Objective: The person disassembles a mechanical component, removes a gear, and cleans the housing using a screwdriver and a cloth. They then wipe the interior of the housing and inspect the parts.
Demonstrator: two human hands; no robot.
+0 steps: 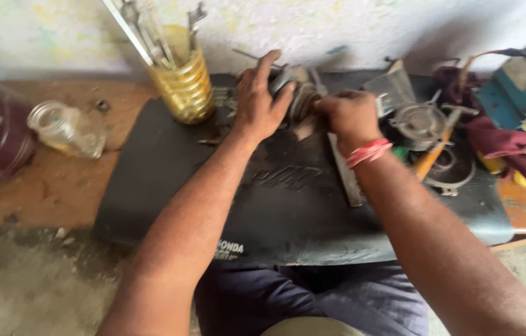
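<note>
Our dark trousers [312, 298] sit nearest, below one black pad [169, 180] bearing white lettering. Both hands' fingers clamp one grey metal part [297, 93]: left hand [260, 99], right hand [350, 115]. One yellow jar [187, 90] stands left.

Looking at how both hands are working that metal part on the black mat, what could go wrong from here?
1. The left hand and right hand grip the round metal part bare; a slip could pinch or cut fingers.
2. The yellow jar of tall tools stands right beside the left hand and might get knocked over.
3. The hammer and loose metal parts crowd the right wrist, so an elbow move could sweep them off the mat.
</note>
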